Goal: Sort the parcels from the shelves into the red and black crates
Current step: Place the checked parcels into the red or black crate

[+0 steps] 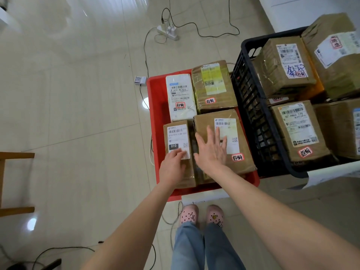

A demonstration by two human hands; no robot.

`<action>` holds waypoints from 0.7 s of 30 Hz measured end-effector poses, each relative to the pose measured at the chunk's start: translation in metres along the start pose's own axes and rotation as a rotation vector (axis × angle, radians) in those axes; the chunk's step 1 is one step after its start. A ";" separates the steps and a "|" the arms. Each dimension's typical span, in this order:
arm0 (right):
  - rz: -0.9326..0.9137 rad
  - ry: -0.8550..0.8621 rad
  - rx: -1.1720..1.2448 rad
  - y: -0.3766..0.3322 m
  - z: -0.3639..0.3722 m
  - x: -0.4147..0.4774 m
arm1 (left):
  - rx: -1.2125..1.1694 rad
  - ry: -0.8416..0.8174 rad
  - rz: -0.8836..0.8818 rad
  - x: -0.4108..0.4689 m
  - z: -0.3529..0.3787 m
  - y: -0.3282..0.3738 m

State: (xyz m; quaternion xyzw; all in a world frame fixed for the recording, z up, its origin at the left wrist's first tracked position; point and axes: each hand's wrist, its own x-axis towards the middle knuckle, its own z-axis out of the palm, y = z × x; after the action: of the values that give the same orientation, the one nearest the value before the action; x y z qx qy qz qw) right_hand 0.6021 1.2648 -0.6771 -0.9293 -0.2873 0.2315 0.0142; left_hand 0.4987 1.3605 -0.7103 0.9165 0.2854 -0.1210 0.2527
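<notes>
The red crate (156, 98) sits on the floor and holds several parcels. My left hand (172, 165) rests with bent fingers on top of the narrow brown parcel (176, 136) marked 010, at the crate's near left. My right hand (211, 151) hovers with spread, straight fingers over the larger brown parcel (236, 141) beside it. A white parcel (180, 98) and a brown parcel with a yellow label (213, 86) fill the far half. The black crate (253, 106) to the right holds several brown parcels (298, 129).
A power strip (168, 31) with trailing cables lies on the tiled floor beyond the crates. A battery charger (140, 80) sits by the red crate's far left corner. A wooden stool (11, 182) stands at the left. My feet (202, 214) are just before the red crate.
</notes>
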 end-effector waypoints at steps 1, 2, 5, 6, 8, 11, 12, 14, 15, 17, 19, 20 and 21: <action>0.014 0.001 0.005 -0.001 0.001 0.000 | 0.007 0.009 -0.037 -0.001 0.002 -0.001; 0.040 0.004 0.019 -0.002 0.001 0.000 | -0.005 0.019 -0.108 -0.002 0.003 -0.002; 0.153 0.001 0.081 0.009 -0.001 0.003 | -0.125 -0.028 -0.327 -0.002 0.007 -0.008; 0.198 -0.006 0.097 0.015 -0.002 0.004 | -0.159 -0.066 -0.355 0.000 0.008 -0.010; 0.286 -0.044 0.118 0.029 -0.002 0.007 | -0.191 -0.116 -0.363 0.002 0.009 -0.012; 0.374 -0.118 0.180 0.043 0.000 0.008 | -0.227 -0.115 -0.390 0.004 0.010 -0.011; 0.377 -0.129 0.191 0.043 0.001 0.009 | -0.231 -0.109 -0.401 0.004 0.009 -0.010; 0.364 -0.142 0.194 0.038 0.002 0.008 | -0.235 -0.103 -0.411 0.005 0.009 -0.011; 0.354 -0.146 0.192 0.035 0.003 0.006 | -0.236 -0.102 -0.409 0.005 0.008 -0.011; 0.329 -0.146 0.185 0.028 0.005 0.002 | -0.234 -0.087 -0.409 0.004 0.007 -0.011; 0.308 -0.155 0.187 0.021 0.007 -0.002 | -0.230 -0.067 -0.422 0.000 0.006 -0.011; 0.300 -0.161 0.193 0.016 0.007 -0.002 | -0.225 -0.056 -0.423 -0.001 0.007 -0.012; 0.292 -0.170 0.196 0.011 0.007 -0.003 | -0.221 -0.050 -0.422 -0.002 0.007 -0.013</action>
State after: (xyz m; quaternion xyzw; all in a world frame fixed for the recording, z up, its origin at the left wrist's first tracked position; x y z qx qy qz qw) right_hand 0.6029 1.2532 -0.6842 -0.9324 -0.1259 0.3355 0.0466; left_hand 0.4890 1.3645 -0.7206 0.7999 0.4760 -0.1618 0.3277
